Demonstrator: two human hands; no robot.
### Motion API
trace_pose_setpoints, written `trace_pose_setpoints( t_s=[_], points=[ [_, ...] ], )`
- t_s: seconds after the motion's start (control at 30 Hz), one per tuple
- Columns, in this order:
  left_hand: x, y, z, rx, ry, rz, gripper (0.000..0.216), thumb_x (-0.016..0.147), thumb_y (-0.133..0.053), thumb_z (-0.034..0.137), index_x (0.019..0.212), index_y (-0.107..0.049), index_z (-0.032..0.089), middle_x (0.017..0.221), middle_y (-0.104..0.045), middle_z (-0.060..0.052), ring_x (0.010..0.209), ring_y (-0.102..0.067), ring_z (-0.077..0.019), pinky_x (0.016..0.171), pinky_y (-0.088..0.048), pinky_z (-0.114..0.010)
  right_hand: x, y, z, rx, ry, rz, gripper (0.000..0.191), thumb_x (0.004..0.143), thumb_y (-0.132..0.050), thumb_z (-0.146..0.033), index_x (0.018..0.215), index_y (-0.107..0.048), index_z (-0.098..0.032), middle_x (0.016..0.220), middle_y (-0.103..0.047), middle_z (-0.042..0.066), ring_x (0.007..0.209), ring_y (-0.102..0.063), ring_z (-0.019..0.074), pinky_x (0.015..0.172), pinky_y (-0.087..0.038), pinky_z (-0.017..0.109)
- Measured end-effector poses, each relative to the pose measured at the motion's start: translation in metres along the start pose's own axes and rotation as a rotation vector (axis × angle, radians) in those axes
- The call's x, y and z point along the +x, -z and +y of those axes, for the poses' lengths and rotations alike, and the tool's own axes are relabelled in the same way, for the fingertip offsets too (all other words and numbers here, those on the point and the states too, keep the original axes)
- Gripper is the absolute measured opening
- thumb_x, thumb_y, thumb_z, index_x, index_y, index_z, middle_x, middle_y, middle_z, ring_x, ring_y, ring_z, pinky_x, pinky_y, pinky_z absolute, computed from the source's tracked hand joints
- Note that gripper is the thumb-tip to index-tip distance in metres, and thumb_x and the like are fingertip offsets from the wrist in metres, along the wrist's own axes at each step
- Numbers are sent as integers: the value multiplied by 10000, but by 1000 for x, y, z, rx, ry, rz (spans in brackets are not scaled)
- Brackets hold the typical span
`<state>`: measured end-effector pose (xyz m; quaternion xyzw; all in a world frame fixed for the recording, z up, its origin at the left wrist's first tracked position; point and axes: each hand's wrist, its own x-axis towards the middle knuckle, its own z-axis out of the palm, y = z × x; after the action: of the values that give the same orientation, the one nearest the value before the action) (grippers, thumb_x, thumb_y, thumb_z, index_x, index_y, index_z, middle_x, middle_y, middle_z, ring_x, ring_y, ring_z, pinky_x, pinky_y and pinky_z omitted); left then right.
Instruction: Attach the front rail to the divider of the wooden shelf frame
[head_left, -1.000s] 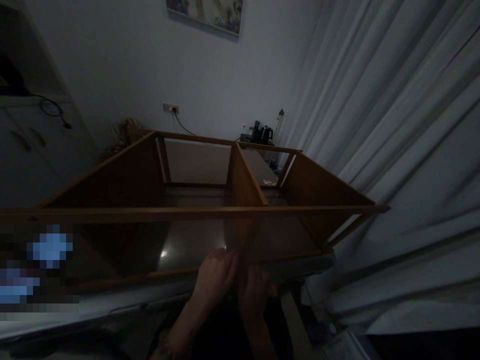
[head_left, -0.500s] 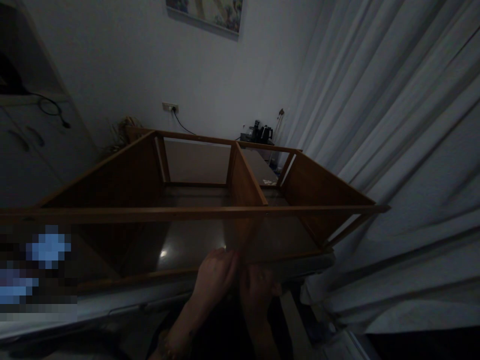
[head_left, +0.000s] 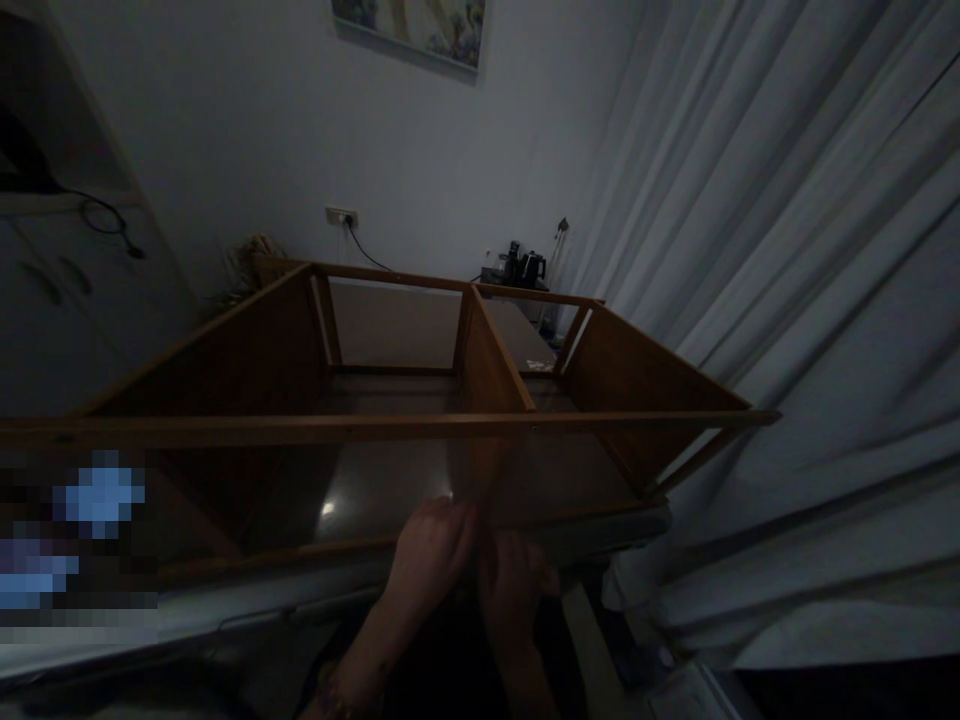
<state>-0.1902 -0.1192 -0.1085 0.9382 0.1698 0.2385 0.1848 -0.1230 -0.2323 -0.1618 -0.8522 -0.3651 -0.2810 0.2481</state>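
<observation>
A brown wooden shelf unit [head_left: 375, 428] with open compartments lies in front of me on a glossy surface [head_left: 397, 475]. Its middle divider [head_left: 495, 345] runs from the back rail towards me. My left hand [head_left: 435, 545] is at the lower front rail close to the divider's near end, fingers curled and pressed together. Just right of it and slightly lower, my right hand [head_left: 514, 580] is closed too, with its fingers bent. Both hands are near each other at the same joint. Whatever lies between the fingers is hidden by the dim light.
A long pale curtain [head_left: 787, 250] hangs along the right side. Beyond the unit, a black kettle [head_left: 533, 267] stands near the wall by a socket [head_left: 342, 216]. A cabinet [head_left: 60, 290] is at left. A blurred-out patch [head_left: 75, 530] covers the lower left.
My right hand has turned slightly, its fingers shifting a little. My left hand stays almost in place, and the shelf unit has not moved.
</observation>
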Motion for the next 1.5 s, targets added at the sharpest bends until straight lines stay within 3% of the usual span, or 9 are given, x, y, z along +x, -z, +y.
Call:
trace_pose_setpoints(
  t_s=[0.17,0.47,0.73,0.9,1.0,1.5],
  points=[
    [0,0,0,27,-15,3,358,957,-263,269,814,-584,201,740,-630,-31,709,-574,-172,700,-404,-299,6,3,-2,6,-50,-10,277,933,-393,-329,776,-601,-236,748,-657,31,729,-490,224,667,-239,354],
    [1,0,1,2,9,-1,373,960,-253,281,776,-567,200,722,-624,-29,693,-572,-161,684,-402,-290,1,-4,-2,-28,21,71,324,956,-330,-287,787,-597,-213,739,-643,52,718,-489,222,647,-258,346],
    [0,-1,-1,12,5,-34,374,961,-246,284,791,-570,204,731,-623,-33,708,-574,-168,685,-405,-292,-4,-5,1,55,22,11,280,953,-344,-276,858,-600,-215,779,-644,46,753,-514,213,716,-320,350],
    [-1,-3,-3,80,-46,-15,378,959,-233,277,811,-573,204,750,-634,-38,724,-583,-180,702,-410,-305,1,-2,2,31,-43,38,279,929,-410,-345,771,-609,-230,730,-642,39,760,-501,227,709,-309,351],
    [0,-3,-3,64,-25,-10,378,960,-237,287,800,-569,204,734,-624,-33,716,-578,-176,698,-408,-301,2,-1,1,27,-18,27,296,934,-397,-300,744,-614,-232,716,-639,33,743,-491,217,686,-298,340],
    [2,2,1,5,3,-6,358,951,-277,259,760,-574,199,715,-629,-34,693,-576,-164,683,-409,-291,0,-3,3,28,63,6,335,958,-310,-274,810,-604,-214,759,-632,45,689,-483,194,659,-264,336]
  ],
)
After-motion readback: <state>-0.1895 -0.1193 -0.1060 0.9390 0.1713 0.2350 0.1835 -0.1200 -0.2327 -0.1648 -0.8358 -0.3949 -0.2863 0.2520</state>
